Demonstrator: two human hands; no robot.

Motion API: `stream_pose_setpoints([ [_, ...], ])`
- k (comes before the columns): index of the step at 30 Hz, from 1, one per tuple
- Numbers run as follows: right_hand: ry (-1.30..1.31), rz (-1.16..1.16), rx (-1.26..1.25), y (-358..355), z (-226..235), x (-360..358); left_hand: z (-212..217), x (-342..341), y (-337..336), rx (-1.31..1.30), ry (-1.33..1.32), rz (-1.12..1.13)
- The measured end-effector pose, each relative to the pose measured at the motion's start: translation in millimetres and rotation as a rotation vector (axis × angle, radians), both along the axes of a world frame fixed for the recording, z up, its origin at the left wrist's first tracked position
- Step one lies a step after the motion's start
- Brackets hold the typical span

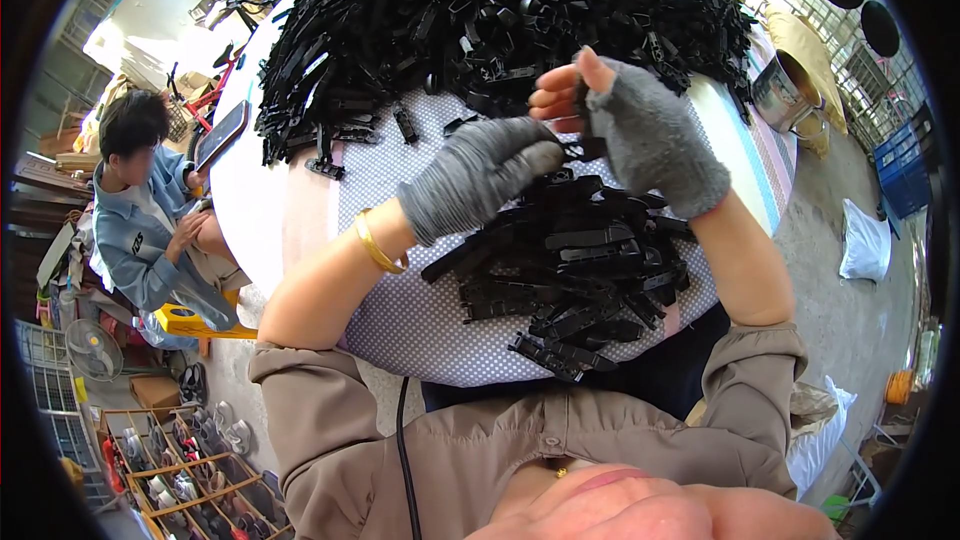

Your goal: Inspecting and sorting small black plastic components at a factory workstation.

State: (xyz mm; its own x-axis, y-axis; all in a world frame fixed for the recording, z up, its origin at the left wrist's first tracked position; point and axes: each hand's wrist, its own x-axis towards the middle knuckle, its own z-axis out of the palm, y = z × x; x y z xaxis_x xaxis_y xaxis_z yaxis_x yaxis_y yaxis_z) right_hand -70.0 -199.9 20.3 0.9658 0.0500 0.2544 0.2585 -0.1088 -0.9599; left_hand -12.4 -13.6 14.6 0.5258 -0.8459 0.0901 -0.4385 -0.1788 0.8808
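A black plastic part point(592, 148) sits between my two hands above the table. My left hand point(478, 176), in a grey glove, has its fingers closed on the near end of this part. My right hand point(652, 140), in a grey fingerless glove, curls around the part with its thumb raised and bare fingertips showing. Much of the part is hidden by the gloves. Just below my hands lies a smaller pile of long black plastic parts point(590, 260). A far larger heap of similar black parts point(480, 20) covers the back of the table.
The round table wears a dotted cloth point(390, 340). A person in a blue jacket point(150, 220) sits at the left beside a tablet point(222, 135). A metal bucket point(785, 90) stands at the right. Lower left are a fan point(95, 348) and a shoe rack point(190, 470).
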Motion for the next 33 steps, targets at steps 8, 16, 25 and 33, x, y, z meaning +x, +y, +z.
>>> stream_pose_setpoints([
  [8, -0.441, 0.023, -0.243, 22.3, -10.7, -2.8, -5.5, -20.3, -8.5, -0.178, -0.399, -0.012],
  [16, -0.242, -0.397, -0.903, -81.6, -13.0, 31.3, 5.6, -13.4, -4.3, 0.018, -0.603, -0.09],
  [25, -0.14, -0.24, -1.0, -56.8, 0.1, 22.6, -4.6, 6.0, 5.6, -0.293, 0.283, 0.069],
  [33, -0.723, -0.082, -0.867, 8.4, -5.2, -3.7, -2.3, 18.3, 7.7, -0.163, 0.246, -0.26],
])
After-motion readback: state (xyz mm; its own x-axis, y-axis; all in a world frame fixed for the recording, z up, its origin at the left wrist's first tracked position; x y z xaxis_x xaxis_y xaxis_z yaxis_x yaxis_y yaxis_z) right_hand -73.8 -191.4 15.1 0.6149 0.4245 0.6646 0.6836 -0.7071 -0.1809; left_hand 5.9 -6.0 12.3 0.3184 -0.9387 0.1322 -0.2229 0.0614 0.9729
